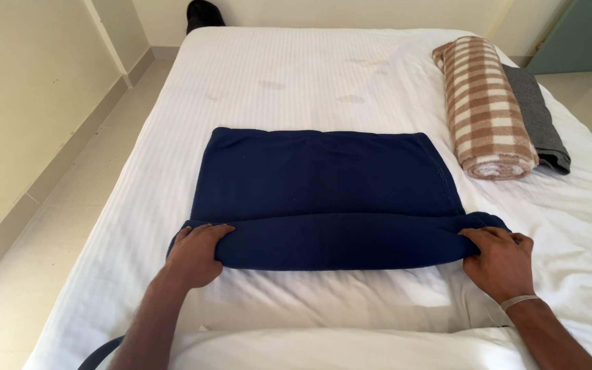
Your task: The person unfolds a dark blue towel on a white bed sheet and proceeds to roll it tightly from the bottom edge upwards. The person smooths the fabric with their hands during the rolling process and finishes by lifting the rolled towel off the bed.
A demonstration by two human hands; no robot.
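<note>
A navy blue blanket (323, 178) lies flat on the white striped bed sheet (296, 75), its near edge rolled into a thick tube across the bed. My left hand (196, 253) grips the left end of that roll, fingers curled over it. My right hand (500, 262) grips the right end the same way; a thin band sits on that wrist.
A rolled brown-and-white checked blanket (486, 109) lies at the far right of the bed, with a folded grey blanket (541, 120) beside it. Cream floor tiles and a wall run along the left. A dark object (203, 14) stands past the bed's far corner.
</note>
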